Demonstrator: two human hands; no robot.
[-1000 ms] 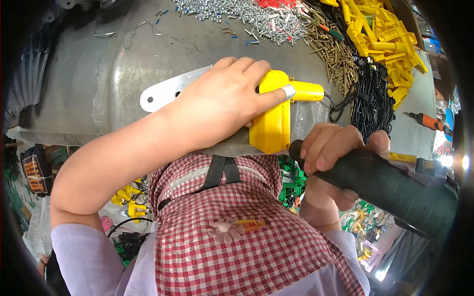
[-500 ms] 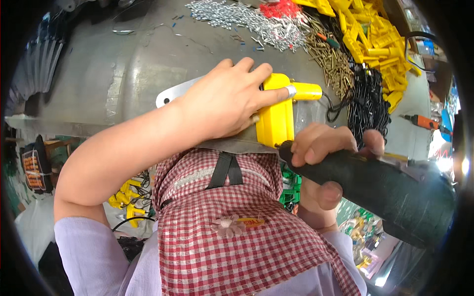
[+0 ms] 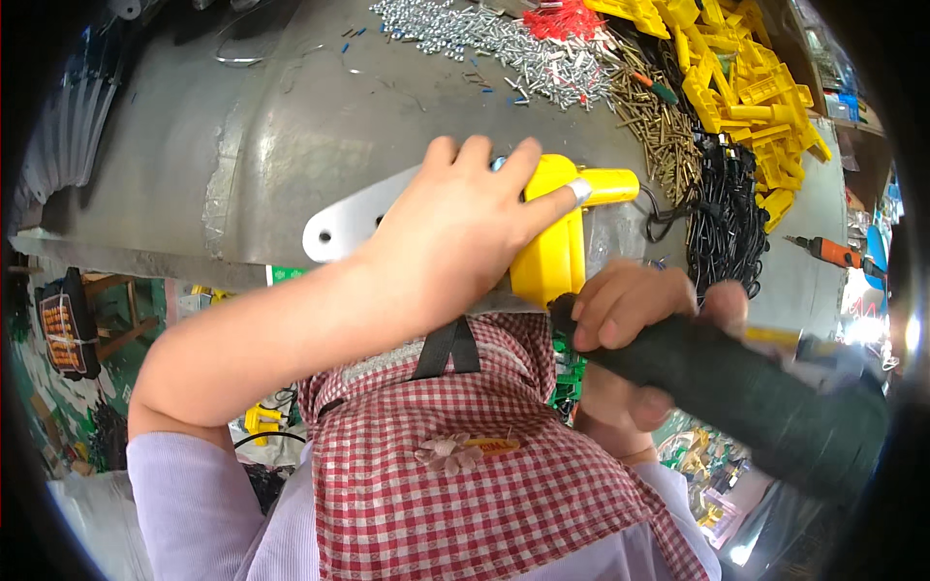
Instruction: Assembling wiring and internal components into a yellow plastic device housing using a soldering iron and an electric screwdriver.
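Near the front edge of the metal table, my left hand (image 3: 450,228) lies across a yellow plastic housing (image 3: 554,247), fingers wrapped over its top. A yellow round handle sticks out of the housing to the right. From under my hand a flat silver metal bar (image 3: 339,228) with a rounded, holed end reaches left. My right hand (image 3: 630,300) grips a dark power screwdriver (image 3: 756,387), held slanting with its tip against the lower right edge of the housing. The screwdriver's body is partly blurred, and any screw at its tip is hidden.
Silver screws (image 3: 523,58), brass-coloured screws (image 3: 668,145) and red bits (image 3: 562,19) lie heaped at the back. Yellow plastic parts (image 3: 765,107) pile up at far right, above black cables (image 3: 725,228). An orange-handled tool (image 3: 835,254) lies at right; metal bars (image 3: 73,145) stand at far left.
The housing and bar have shifted slightly down within the view, my left hand with them. The screwdriver stays at the housing's edge, its rear end a little lower.
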